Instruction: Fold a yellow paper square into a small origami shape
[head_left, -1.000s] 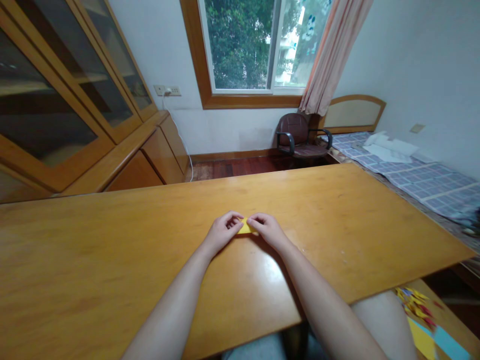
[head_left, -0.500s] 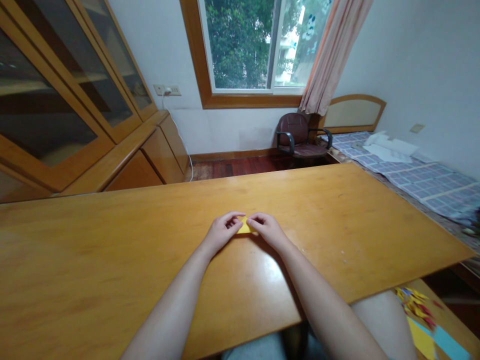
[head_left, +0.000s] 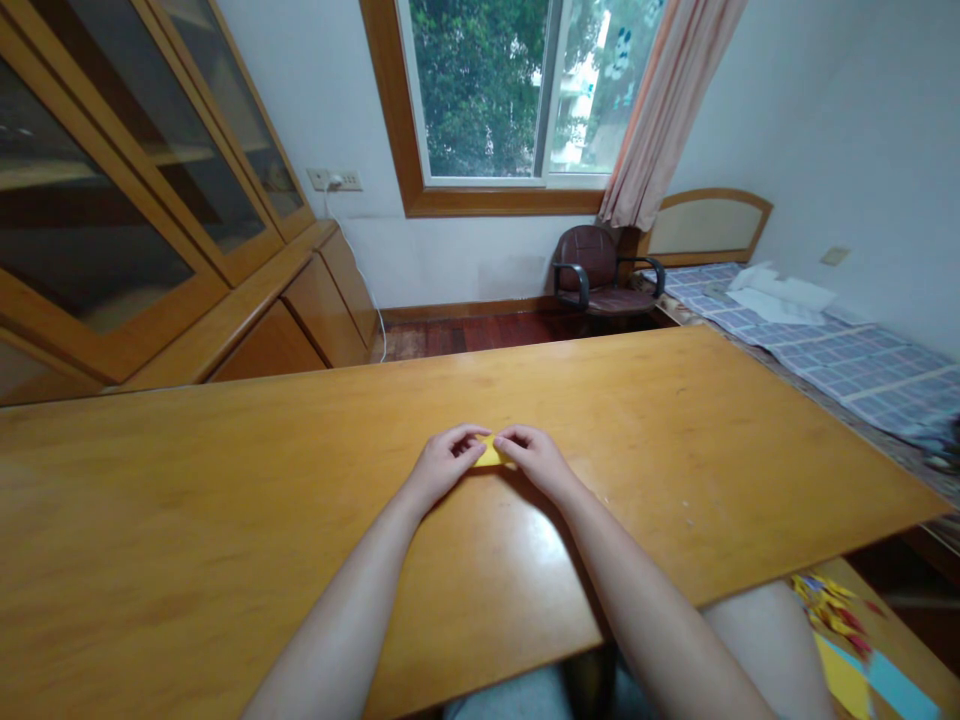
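Note:
A small piece of folded yellow paper (head_left: pixel 490 456) is held between my two hands, a little above or on the wooden table (head_left: pixel 262 520); which of these I cannot tell. My left hand (head_left: pixel 448 460) pinches its left end between thumb and fingers. At the other end, my right hand (head_left: pixel 534 455) grips the paper with thumb and forefinger. The fingers cover both ends, so only the middle of the paper shows.
Beyond the table's lower right edge, a lower wooden surface carries a heap of small yellow and red pieces (head_left: pixel 832 610), a yellow sheet (head_left: pixel 844 680) and a light blue sheet (head_left: pixel 900 688). A chair (head_left: pixel 592 270) and a bed (head_left: pixel 825 350) stand behind the table.
The top of the yellow paper looks slightly lower and flatter between my fingers. Both hands keep their places and their grip.

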